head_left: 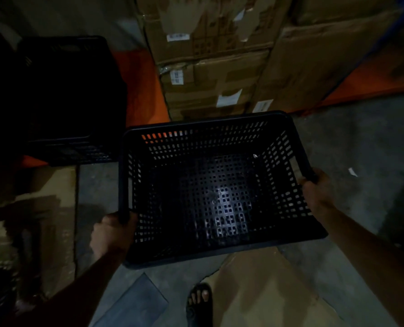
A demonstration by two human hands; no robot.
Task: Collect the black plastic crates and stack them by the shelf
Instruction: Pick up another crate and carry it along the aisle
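I hold an empty black perforated plastic crate (pixel 210 185) in front of me, above the concrete floor. My left hand (pixel 111 232) grips its near left rim corner. My right hand (pixel 316 190) grips the right rim. The crate's mesh bottom is bare and catches some light. A second black crate (pixel 64 95), or a stack of them, stands in deep shadow at the left, beside the orange base of the shelf (pixel 139 86). How many crates are in that dark stack I cannot tell.
Stacked cardboard boxes (pixel 215 55) with white labels fill the shelf ahead. An orange shelf beam (pixel 373 83) runs along the right. Flattened cardboard (pixel 262 291) lies on the floor by my sandalled foot (pixel 199 303). More cardboard (pixel 47 208) lies at the left.
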